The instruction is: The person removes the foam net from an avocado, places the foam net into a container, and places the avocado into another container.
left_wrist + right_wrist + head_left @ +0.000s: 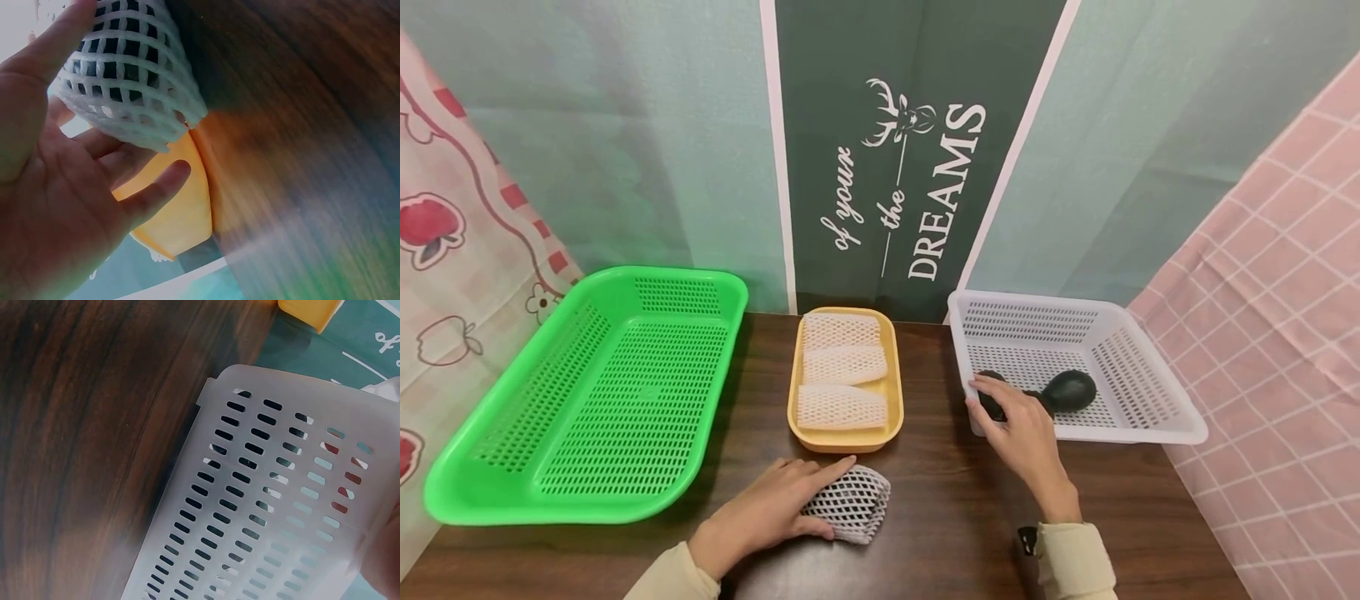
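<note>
My left hand (775,504) holds a white foam fruit net (850,504) low over the table, in front of the yellow tray. Something dark shows through the mesh, most clearly in the left wrist view, where the thumb lies along the net (125,69). At the white basket (1150,433), my right hand (1022,429) reaches over the near left corner, fingers extended across a dark oval fruit (992,407) by the rim. That fruit is partly hidden by the hand. Another dark oval fruit (1070,392) lies beside it on the basket floor.
A yellow tray (844,445) with three white foam nets (841,407) stands in the middle. To the left is a large green basket (587,512). Printed cloth hangs behind and at both sides of the brown wooden table (940,517).
</note>
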Demonstrator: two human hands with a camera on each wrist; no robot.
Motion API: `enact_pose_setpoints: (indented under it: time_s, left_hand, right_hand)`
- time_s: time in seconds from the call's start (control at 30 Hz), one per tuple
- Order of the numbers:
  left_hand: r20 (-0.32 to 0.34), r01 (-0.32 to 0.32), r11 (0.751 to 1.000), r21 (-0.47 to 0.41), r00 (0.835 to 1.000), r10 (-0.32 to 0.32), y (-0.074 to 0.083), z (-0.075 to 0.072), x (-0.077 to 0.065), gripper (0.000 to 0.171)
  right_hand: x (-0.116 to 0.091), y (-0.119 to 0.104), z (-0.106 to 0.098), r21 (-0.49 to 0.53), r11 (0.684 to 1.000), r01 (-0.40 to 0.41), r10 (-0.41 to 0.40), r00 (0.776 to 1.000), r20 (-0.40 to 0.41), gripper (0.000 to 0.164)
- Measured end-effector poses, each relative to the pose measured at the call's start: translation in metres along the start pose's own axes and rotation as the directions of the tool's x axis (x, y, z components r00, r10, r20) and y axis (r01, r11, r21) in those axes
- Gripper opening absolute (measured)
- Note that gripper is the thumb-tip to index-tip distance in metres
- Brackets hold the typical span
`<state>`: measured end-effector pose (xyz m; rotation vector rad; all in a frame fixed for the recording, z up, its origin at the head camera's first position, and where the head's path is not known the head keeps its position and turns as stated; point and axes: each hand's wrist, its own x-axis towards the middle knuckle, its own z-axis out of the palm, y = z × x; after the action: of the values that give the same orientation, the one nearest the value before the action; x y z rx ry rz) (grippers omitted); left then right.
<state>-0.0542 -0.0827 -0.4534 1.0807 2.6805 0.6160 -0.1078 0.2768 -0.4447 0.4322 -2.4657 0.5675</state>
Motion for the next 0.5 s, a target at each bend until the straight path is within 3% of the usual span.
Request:
enact_pose_setpoints:
  time_s: [0.2,0.37,0.5]
  left_hand:
    - [-0.022,-0.005,1.000,0.024,1.000,0.005,-0.0028,0.0004,-0.0019,0.084]
    - [-0.041,-0.008,0.999,0.046,0.999,0.010,-0.0054,0.0010,-0.0042,0.087]
    - [-0.063,-0.013,0.997,0.070,0.998,0.018,-0.0076,0.0028,-0.0055,0.088]
  right_hand:
    - [-0.0022,0.0016,-0.0001,0.046,0.997,0.061,-0.059,0.997,-0.043,0.028]
    - [-0.0055,-0.0007,-0.0015,0.078,0.995,0.068,-0.064,0.996,-0.054,0.028]
    - [-0.0061,-0.0052,-0.0008,0.096,0.989,0.111,-0.101,0.989,-0.111,0.025]
